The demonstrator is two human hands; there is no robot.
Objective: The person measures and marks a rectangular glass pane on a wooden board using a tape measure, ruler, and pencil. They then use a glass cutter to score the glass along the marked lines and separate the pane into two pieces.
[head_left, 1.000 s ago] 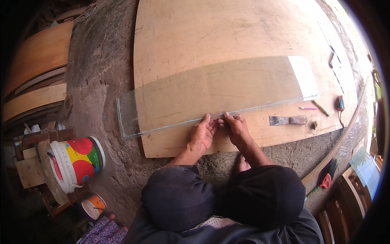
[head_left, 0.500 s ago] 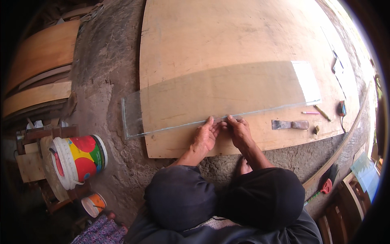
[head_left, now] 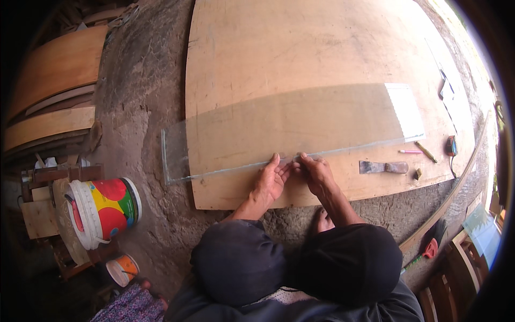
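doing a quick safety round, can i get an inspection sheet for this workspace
Surface: plywood board, marked and scratched
Job's things: glass strip, its left end past the board's edge
Clutter: scraper, pink pen, slim rod, small block and tape measure, right of the hands
Hands: left hand and right hand pinching the strip's near edge
Cables: nothing seen that is clearly a cable
Surroundings: multicoloured bucket, smaller orange bucket and boards at left; bluish sheet at lower right

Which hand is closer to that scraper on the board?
Right. The right hand is left of the scraper; the left hand is farther left, both at the glass sheet.
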